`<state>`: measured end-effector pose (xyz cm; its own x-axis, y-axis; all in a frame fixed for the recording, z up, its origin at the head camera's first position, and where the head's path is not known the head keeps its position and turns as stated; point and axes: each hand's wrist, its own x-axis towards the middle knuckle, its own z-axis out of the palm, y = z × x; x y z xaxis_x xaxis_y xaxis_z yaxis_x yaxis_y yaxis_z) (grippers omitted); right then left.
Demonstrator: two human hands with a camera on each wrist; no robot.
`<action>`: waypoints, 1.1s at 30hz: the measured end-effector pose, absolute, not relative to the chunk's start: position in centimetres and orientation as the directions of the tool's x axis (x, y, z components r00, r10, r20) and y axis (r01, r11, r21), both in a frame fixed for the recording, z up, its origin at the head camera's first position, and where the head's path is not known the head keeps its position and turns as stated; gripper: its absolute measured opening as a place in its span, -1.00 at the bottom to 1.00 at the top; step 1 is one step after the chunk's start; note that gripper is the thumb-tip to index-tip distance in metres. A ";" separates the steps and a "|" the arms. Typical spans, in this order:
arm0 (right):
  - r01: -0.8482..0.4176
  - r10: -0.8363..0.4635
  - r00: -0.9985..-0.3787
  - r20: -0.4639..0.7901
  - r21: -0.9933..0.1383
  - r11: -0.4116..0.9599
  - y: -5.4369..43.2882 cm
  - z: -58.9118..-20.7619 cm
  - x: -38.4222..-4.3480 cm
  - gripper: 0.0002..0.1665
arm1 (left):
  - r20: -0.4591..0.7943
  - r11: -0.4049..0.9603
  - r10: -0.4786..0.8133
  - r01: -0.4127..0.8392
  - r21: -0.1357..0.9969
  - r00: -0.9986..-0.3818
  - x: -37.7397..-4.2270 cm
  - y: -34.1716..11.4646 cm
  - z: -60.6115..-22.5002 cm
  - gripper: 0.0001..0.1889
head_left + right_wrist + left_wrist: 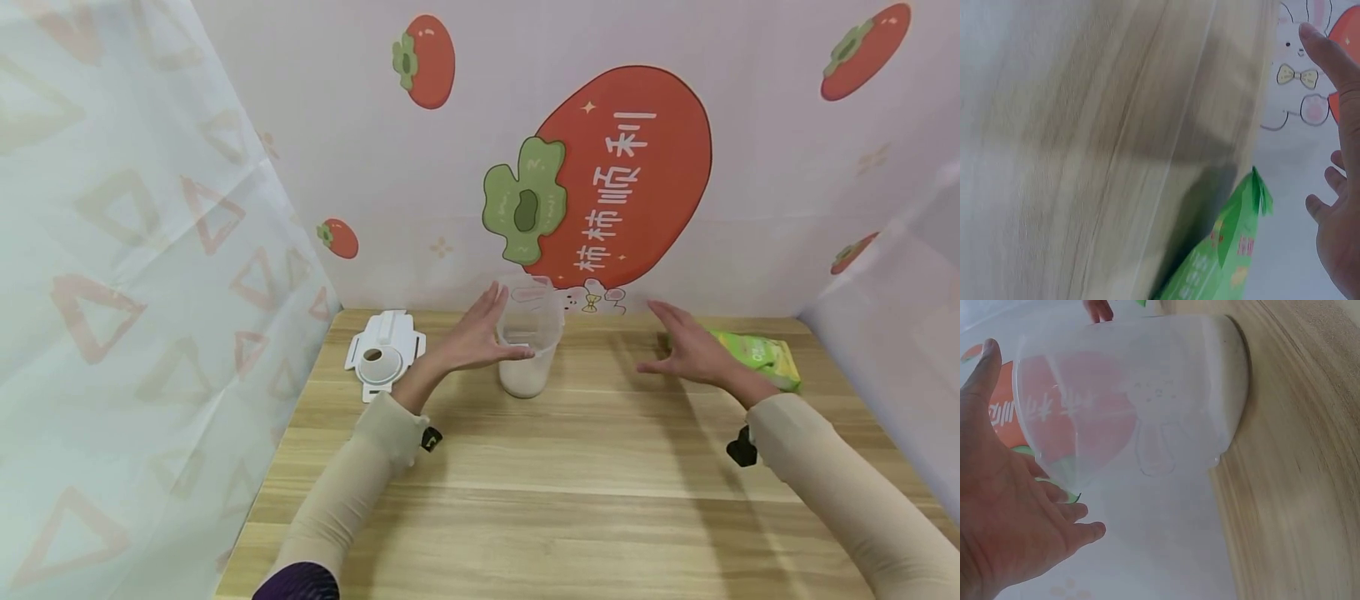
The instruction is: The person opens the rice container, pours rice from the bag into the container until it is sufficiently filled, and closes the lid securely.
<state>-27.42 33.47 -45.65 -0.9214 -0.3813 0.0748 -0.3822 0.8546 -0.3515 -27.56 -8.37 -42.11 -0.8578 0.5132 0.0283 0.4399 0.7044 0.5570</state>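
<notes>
A tall translucent plastic container [529, 333] stands upright near the back wall, with a whitish layer at its bottom. My left hand [480, 333] is spread at its upper left side, thumb and fingers apart. In the left wrist view that hand [1016, 506] is beside the container's rim [1029, 419], its fingers not closed round it; whether it touches is unclear. My right hand [692, 346] hovers with thumb and fingers spread, holding nothing. Just right of it lies a green and yellow packet [761, 358], also in the right wrist view, where the packet [1222, 250] is below the hand [1341, 187].
A white plastic lid [385, 354] with side flaps and a round spout-like part lies at the back left of the wooden table [525, 500]. Behind the table rises a wall covering [375, 167] printed with persimmons; side sheets hang left and right.
</notes>
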 end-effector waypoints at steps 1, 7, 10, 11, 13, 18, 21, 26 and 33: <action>-0.386 -0.383 -0.920 0.082 -0.350 0.853 33.7 -45.7 -27.5 0.51 | 0.030 0.711 0.510 0.441 0.548 -0.860 -27.6 -8.3 -42.2 0.32; -0.411 -0.402 -0.910 0.101 -0.348 0.843 35.3 -45.5 -27.9 0.52 | 0.024 0.742 0.494 0.436 0.510 -0.869 -27.7 -8.0 -42.5 0.34; -0.411 -0.403 -0.910 0.100 -0.358 0.839 36.3 -45.4 -28.0 0.53 | 0.022 0.747 0.493 0.436 0.502 -0.870 -27.7 -7.9 -42.5 0.35; -0.407 -0.400 -0.911 0.098 -0.363 0.838 36.7 -45.4 -28.1 0.53 | 0.022 0.747 0.493 0.437 0.501 -0.870 -27.7 -7.9 -42.5 0.35; -0.404 -0.400 -0.912 0.092 -0.373 0.835 37.5 -45.4 -28.1 0.53 | 0.022 0.746 0.495 0.438 0.501 -0.869 -27.7 -7.8 -42.5 0.35; -0.429 -0.425 -0.900 0.101 -0.383 0.818 39.5 -45.7 -28.2 0.51 | 0.019 0.748 0.494 0.436 0.500 -0.869 -27.6 -7.8 -42.5 0.35; -0.440 -0.432 -0.895 0.112 -0.375 0.816 40.6 -45.9 -28.2 0.52 | 0.020 0.750 0.489 0.432 0.501 -0.872 -27.5 -7.7 -42.5 0.35; -0.431 -0.424 -0.900 0.104 -0.365 0.825 42.2 -46.3 -28.1 0.52 | 0.020 0.750 0.488 0.431 0.502 -0.872 -27.5 -7.7 -42.5 0.36; -0.402 -0.396 -0.914 0.092 -0.351 0.846 43.8 -47.1 -28.0 0.51 | 0.013 0.751 0.490 0.430 0.501 -0.871 -27.5 -7.7 -42.4 0.33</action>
<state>-27.97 43.84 -47.14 -0.9137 -0.3958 0.0917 -0.4017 0.8460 -0.3507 -27.45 -7.72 -42.44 -0.8714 0.4903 0.0134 0.4301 0.7508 0.5013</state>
